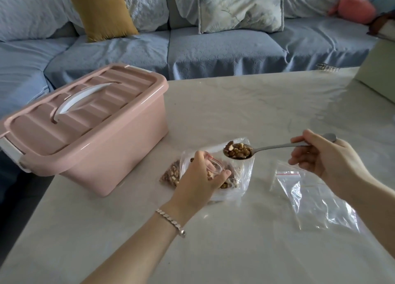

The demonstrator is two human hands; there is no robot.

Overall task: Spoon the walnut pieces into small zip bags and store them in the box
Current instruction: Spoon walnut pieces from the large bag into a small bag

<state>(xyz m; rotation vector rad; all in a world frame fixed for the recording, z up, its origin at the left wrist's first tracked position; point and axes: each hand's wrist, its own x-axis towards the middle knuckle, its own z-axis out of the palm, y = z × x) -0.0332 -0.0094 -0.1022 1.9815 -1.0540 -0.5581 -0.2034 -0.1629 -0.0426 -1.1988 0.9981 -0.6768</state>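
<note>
Spoon (271, 148) loaded, pinched by right hand (320, 157); left hand (198, 176) grips zip bag (214, 163) mouth; should tip slowly over opening.

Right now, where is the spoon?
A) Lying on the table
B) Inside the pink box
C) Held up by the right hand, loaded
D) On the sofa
C: the right hand grips the spoon, heaped with walnut pieces, off the table beside the zip bag pinched by the left hand.

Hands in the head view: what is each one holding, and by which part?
The right hand pinches the spoon near the end of its handle, bowl full of walnut pieces. The left hand grips a small zip bag at its mouth.
</note>
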